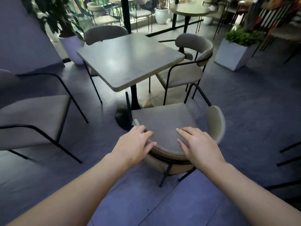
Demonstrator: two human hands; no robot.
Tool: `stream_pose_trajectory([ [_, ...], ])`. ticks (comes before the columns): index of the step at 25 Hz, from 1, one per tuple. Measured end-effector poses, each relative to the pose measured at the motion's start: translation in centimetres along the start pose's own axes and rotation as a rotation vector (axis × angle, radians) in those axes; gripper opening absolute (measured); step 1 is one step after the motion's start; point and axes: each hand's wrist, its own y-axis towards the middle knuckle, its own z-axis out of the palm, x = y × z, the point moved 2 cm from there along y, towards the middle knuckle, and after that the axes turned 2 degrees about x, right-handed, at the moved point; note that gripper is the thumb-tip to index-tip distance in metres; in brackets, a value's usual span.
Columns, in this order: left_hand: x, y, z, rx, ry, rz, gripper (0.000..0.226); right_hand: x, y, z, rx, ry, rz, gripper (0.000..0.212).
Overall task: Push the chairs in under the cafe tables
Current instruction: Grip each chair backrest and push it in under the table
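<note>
A grey padded chair (162, 121) with a curved backrest and black metal legs stands just short of the near corner of a square grey cafe table (127, 59); its seat is out from under the top. My left hand (138, 144) lies over the left part of the backrest, fingers curled on its rim. My right hand (198, 144) covers the right part, fingers stretched over the top. A second chair (184, 74) sits at the table's right side, partly under it. A third chair (105, 34) is at the far side.
Another grey chair (32, 115) stands on the left, apart from the table. A white pot with a leafy plant (71, 44) is behind the table; a square white planter (232, 54) is at the right. Black chair legs (290, 150) poke in from the right edge.
</note>
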Motion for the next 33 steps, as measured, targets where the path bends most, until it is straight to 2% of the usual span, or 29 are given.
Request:
stream_pose_trajectory([
  [3, 4.2, -3.1, -9.9, -0.093, 0.057, -0.083, 0.04, 8.5, 6.6, -6.3, -0.063, 0.024, -0.099, 0.032],
  [6, 10.9, -8.9, -20.3, -0.183, 0.086, -0.209, 0.043, 20.9, 12.0, -13.0, -0.131, 0.096, -0.223, 0.029],
  [10, 21.1, -20.2, -34.6, -0.361, 0.125, -0.355, 0.041, 39.1, 16.7, -20.5, -0.165, 0.185, -0.407, 0.028],
  [14, 27.6, -30.7, -44.1, -0.446, 0.182, -0.468, 0.033, 53.2, 18.8, -24.1, -0.199, 0.209, -0.516, 0.028],
  [18, 32.9, -38.7, -48.9, -0.498, 0.21, -0.586, 0.033, 63.7, 20.5, -24.8, -0.181, 0.244, -0.597, 0.029],
  [23, 39.5, -43.4, -52.1, -0.498, 0.252, -0.677, 0.033, 72.2, 25.0, -23.1, -0.155, 0.293, -0.68, 0.029],
  [30, 54.2, -42.5, -57.9, -0.469, 0.335, -0.816, 0.037, 82.2, 38.7, -18.1, -0.175, 0.315, -0.742, 0.032],
  [33, 61.0, -41.4, -60.7, -0.454, 0.338, -0.889, 0.035, 87.5, 45.7, -16.6, -0.13, 0.335, -0.783, 0.033],
])
